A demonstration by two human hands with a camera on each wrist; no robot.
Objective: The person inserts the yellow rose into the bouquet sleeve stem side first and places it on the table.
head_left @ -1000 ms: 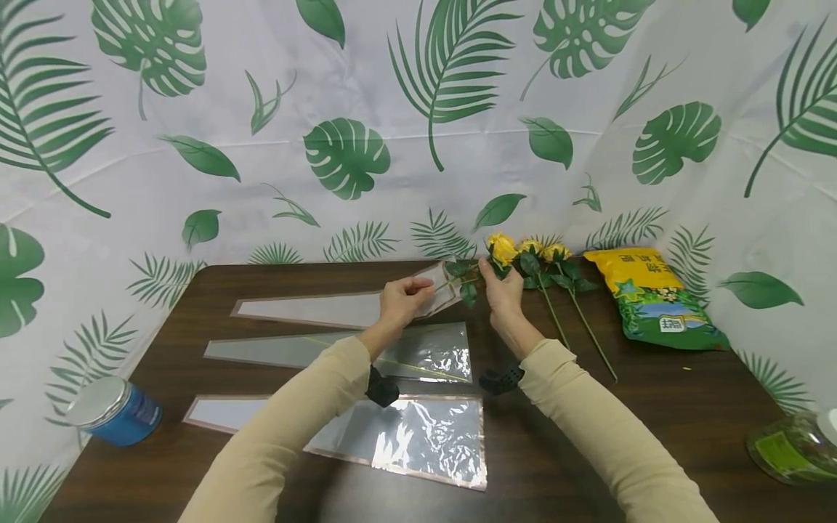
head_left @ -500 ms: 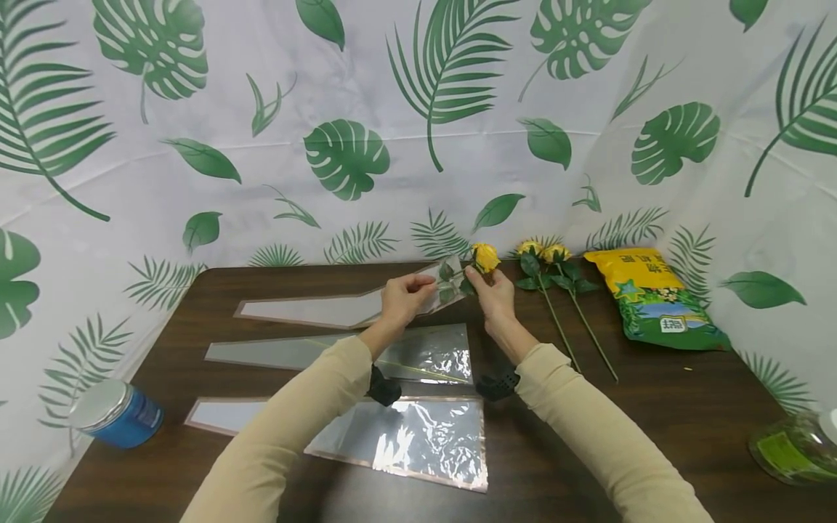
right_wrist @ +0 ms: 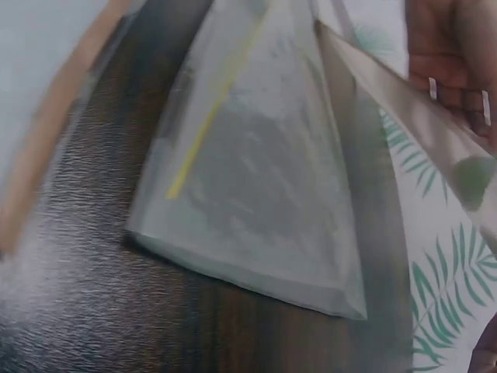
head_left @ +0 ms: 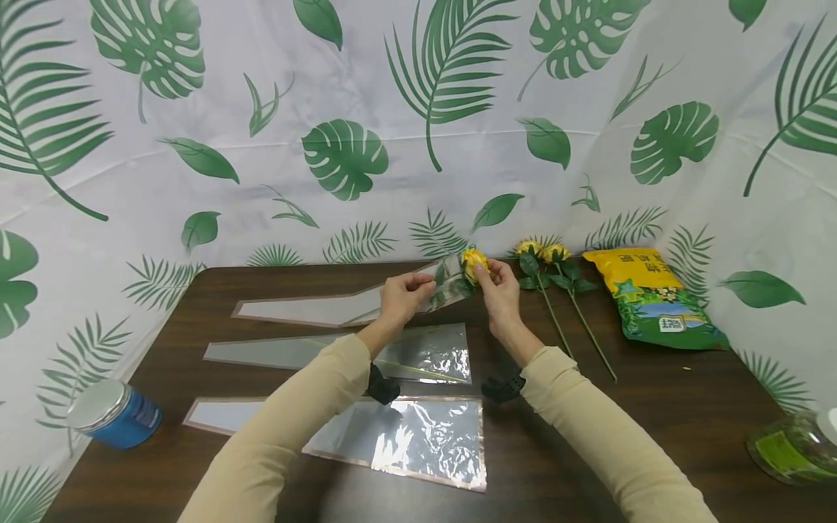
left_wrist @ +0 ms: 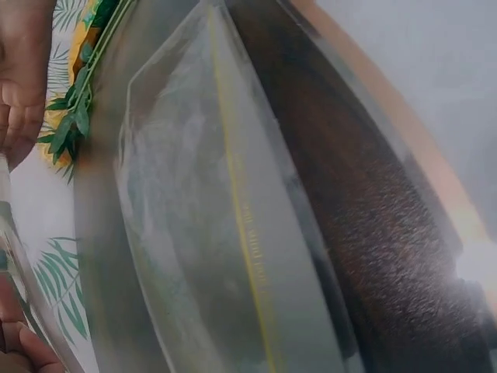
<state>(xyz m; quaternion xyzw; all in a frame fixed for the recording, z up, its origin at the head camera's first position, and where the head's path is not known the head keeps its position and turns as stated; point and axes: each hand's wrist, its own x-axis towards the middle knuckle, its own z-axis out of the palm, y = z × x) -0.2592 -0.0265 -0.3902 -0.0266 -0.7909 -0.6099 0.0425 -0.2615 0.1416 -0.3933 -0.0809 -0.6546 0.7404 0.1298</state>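
Note:
My left hand (head_left: 402, 298) pinches the edge of a clear tapered flower sleeve (head_left: 307, 308), lifting its wide end off the table. A yellow rose (head_left: 473, 266) has its leafy stem inside that sleeve, with the bloom at the mouth. My right hand (head_left: 502, 294) holds the rose at its bloom, thumb against the petals. Fingers (left_wrist: 27, 342) of the left hand show at the lower left of the left wrist view. In the right wrist view the lifted sleeve (right_wrist: 411, 109) slants across the upper right. Most of the stem is hard to see.
Two flat sleeves lie nearer me: one with a yellow line (head_left: 431, 354) and one copper-edged (head_left: 428, 439). Two yellow roses (head_left: 554, 253) lie right of my hands. Beyond them is a yellow-green bag (head_left: 657, 298). A blue can (head_left: 120, 414) and a glass jar (head_left: 791, 450) stand at the sides.
The rose has moved left, and its leaves have gone into the sleeve. My right hand went left with it, then shifted slightly back up beside the bloom. My left hand has hardly moved.

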